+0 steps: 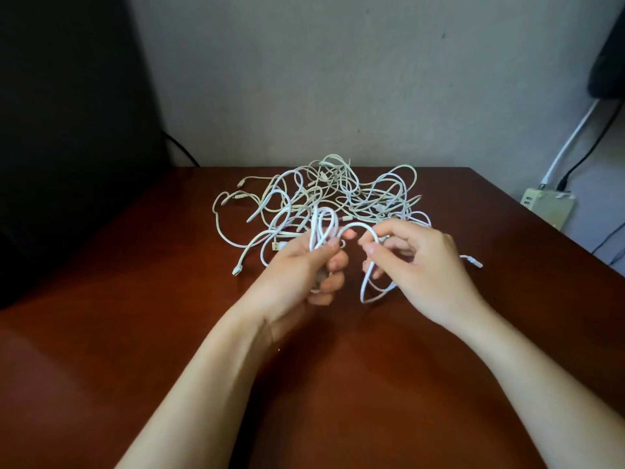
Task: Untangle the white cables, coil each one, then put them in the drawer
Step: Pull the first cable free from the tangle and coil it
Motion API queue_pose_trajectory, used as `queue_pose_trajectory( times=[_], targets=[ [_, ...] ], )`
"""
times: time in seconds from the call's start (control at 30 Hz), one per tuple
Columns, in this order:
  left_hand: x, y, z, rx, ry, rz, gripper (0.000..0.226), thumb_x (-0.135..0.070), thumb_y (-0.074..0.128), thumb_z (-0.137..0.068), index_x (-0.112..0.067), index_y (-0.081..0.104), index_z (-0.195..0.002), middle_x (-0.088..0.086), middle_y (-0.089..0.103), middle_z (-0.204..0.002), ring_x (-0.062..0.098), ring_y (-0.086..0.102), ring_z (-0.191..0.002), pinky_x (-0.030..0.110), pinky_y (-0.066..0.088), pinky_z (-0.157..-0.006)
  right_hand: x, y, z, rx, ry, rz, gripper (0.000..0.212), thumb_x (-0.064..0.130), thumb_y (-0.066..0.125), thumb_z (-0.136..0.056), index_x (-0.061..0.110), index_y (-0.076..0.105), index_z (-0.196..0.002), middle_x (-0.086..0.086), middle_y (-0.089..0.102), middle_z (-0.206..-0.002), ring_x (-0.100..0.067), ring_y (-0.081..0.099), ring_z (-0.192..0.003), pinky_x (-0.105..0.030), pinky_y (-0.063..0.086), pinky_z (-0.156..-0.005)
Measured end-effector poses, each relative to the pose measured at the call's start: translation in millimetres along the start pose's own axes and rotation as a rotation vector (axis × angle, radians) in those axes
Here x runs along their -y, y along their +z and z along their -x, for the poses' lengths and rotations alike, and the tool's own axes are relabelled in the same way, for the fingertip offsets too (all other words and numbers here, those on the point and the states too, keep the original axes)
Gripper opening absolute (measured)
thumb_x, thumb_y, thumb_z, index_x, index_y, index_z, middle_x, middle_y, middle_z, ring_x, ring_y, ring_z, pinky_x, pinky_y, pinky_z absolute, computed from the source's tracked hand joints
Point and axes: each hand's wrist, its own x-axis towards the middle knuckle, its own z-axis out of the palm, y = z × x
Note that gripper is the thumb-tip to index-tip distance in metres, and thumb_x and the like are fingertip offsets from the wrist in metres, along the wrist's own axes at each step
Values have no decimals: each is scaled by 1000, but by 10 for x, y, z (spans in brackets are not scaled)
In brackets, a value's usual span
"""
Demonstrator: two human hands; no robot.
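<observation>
A tangled heap of white cables (338, 194) lies at the far middle of the brown table (135, 333). My left hand (304, 269) grips a few loops of one white cable (324, 225) that stand up above its fingers. From those loops the same cable arcs over to my right hand (419, 262), which pinches it between thumb and fingers. Below the right hand a slack loop (368, 292) hangs down to the table. A connector end (471, 261) pokes out to the right of that hand. No drawer is in view.
A grey wall rises behind the table. A dark shape (67, 130) fills the left side. At the right, beyond the table edge, a beige power strip (548, 206) sits with white and black leads running up the wall.
</observation>
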Motion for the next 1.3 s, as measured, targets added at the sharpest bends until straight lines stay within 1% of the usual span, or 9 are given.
queue_pose_trajectory(
  times=[0.23, 0.3, 0.4, 0.5, 0.67, 0.87, 1.03, 1.17, 1.3],
  targets=[
    [-41, -47, -27, -184, 107, 26, 28, -41, 47, -92, -14, 42, -97, -10, 24, -51, 2, 18, -38, 14, 14, -36, 59, 55, 44, 424, 164, -265, 4, 6, 51, -96, 5, 54, -94, -13, 73, -89, -24, 70, -86, -32, 54, -87],
    [-42, -49, -24, -200, 103, 32, 25, -40, 45, -95, -15, 46, -90, -9, 24, -51, 2, 18, -38, 14, 16, -36, 66, 98, 59, 472, 160, -265, 7, 13, 49, -98, 7, 53, -100, -12, 72, -90, -22, 70, -84, -29, 55, -81],
    [-22, -53, -18, -214, 100, 24, 25, -37, 45, -97, -16, 51, -85, -8, 24, -50, 3, 19, -38, 15, 16, -37, 90, 130, 67, 432, 130, -189, 9, 14, 45, -99, 13, 54, -97, -5, 71, -79, -15, 64, -60, -17, 47, -65],
    [-17, -62, -18, -219, 79, 8, 27, -30, 43, -100, -18, 52, -78, -7, 25, -50, 3, 19, -38, 15, 14, -37, 101, 114, 65, 345, 66, -169, 11, 11, 47, -98, 12, 56, -93, -3, 68, -67, -13, 50, -46, -18, 41, -56],
    [5, -48, -32, -219, 44, -71, 26, -23, 40, -101, -19, 53, -78, -6, 28, -52, 5, 21, -39, 17, 11, -42, 103, 113, 82, 197, 11, -114, 9, 19, 52, -96, 16, 57, -89, 1, 60, -53, -13, 39, -43, -30, 36, -51],
    [45, 3, -36, -53, -67, -58, 14, -29, 54, -86, -18, 46, -90, -7, 32, -57, 6, 26, -44, 17, 16, -41, 67, 127, 85, 124, -65, -5, 11, 26, 48, -88, 23, 56, -81, 5, 56, -48, -7, 42, -44, -14, 31, -50],
    [101, 45, -32, 57, -44, -176, 36, -47, 55, -81, -15, 51, -96, -7, 45, -59, 6, 32, -49, 17, 21, -43, -3, 150, 83, 37, -143, 124, 24, 29, 55, -85, 9, 63, -75, 2, 54, -49, -20, 52, -44, -39, 48, -54],
    [128, 90, -23, 104, -53, -162, 28, -43, 58, -86, -16, 52, -89, -7, 49, -62, 8, 33, -52, 17, 22, -45, -2, 145, 81, -63, -253, 196, 26, 28, 56, -81, 19, 49, -57, 7, 35, -43, -14, 36, -42, -11, 31, -46],
    [124, 112, -26, 145, -53, -156, 37, -53, 47, -87, -17, 53, -82, -6, 49, -62, 6, 34, -50, 16, 23, -45, -7, 129, 78, -46, -309, 269, 26, 16, 62, -81, 18, 51, -58, 11, 35, -47, -9, 36, -47, -10, 28, -51]
  ],
)
